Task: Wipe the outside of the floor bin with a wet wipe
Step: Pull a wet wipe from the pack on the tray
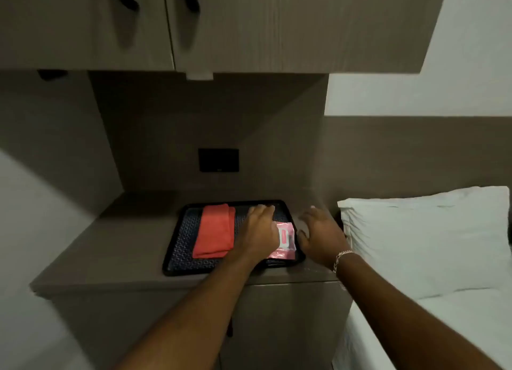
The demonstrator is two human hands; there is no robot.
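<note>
A bedroom — white pillow (424, 236) on a bed (443, 328), bedside counter (110, 247), cupboards (249, 23) overhead.

wet wipe pack (285, 239): pink soft packet, white label flap on top
pose: lying flat, long side running from 12 to 6 o'clock
place: right end of the black tray (177, 247), at 3 o'clock from its centre
visibility: left part hidden

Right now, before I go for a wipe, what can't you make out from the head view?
- Floor bin: not in the head view at all.
- Pink wipe pack: its left part is hidden under the left hand, so the opening flap can't be judged.
- Pack label: too small and blurred to read.
- Left hand: whether it touches or grips the pack can't be told.
- Right hand: motion-blurred; contact with the black tray is unclear.
</note>
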